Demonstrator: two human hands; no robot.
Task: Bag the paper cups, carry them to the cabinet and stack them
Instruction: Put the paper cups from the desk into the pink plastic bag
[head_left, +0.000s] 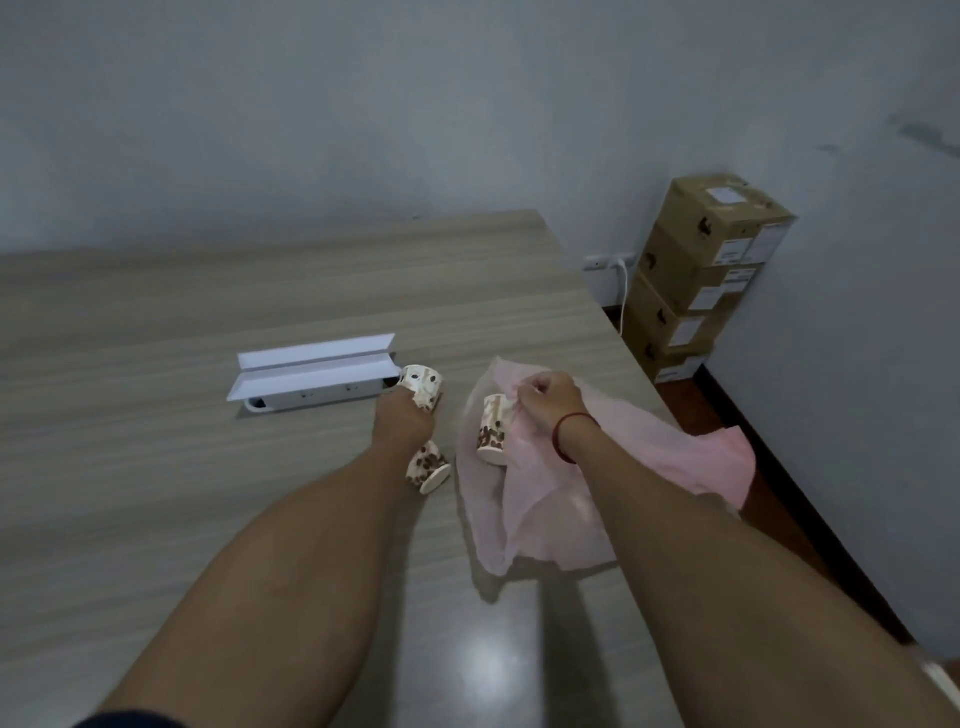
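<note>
A brown-spotted paper cup (422, 387) is gripped by the outstretched left hand (402, 421). A thin, crumpled pink bag (545, 499) is pinched by the right hand (548, 402), with a second cup (493, 428) against it. A third cup (428, 466) is tipped over on the wood-grain table (156, 467).

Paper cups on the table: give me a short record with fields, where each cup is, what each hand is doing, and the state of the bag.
far cup: gripped by the left hand, beside the open cable box
near cup: on its side on the table, by the left wrist, outside the bag
bagged cup: in the mouth of the pink bag
right hand: pinches the bag's edge, holding it open
bag: crumpled on the table near its right edge
cups left to bag: two
</note>
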